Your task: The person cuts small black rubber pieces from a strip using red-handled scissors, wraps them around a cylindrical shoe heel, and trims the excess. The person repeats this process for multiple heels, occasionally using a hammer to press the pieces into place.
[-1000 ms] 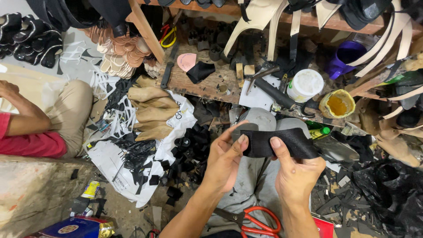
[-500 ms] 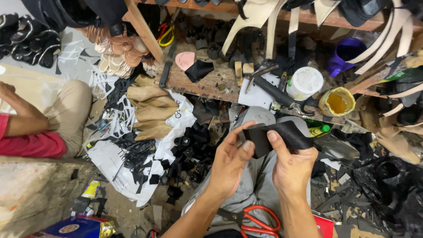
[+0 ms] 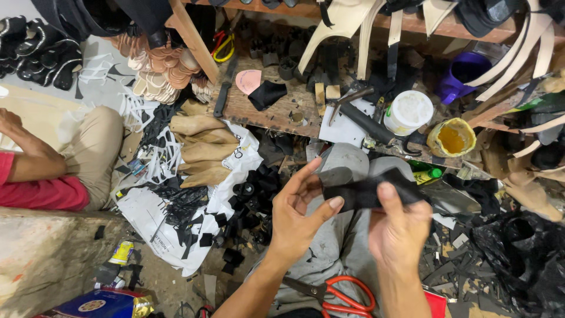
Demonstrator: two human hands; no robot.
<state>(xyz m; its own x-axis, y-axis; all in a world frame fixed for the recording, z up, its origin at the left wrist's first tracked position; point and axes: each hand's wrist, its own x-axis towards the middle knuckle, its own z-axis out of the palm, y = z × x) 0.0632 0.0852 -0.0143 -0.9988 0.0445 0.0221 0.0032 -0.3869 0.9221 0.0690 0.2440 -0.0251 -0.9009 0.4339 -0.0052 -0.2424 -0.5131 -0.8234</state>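
My left hand [image 3: 297,215] and my right hand [image 3: 400,227] hold a black strip of leather-like material [image 3: 368,189] between them, above my grey-trousered lap [image 3: 338,247]. The left thumb presses the strip's left end, with the fingers spread behind it. The right thumb lies over the strip's right part. Red-handled scissors [image 3: 338,291] rest on my lap below the hands.
A low wooden bench [image 3: 268,115] carries a hammer [image 3: 347,100], a white tub [image 3: 408,112], a yellow glue pot [image 3: 451,139] and a purple jug [image 3: 462,73]. Wooden shoe lasts [image 3: 203,150] lie on white sheets with black offcuts. Another person in red shirt [image 3: 35,191] sits at left.
Both hands have shifted slightly lower and rightward with the black strip. The left fingers have opened out more behind its end.
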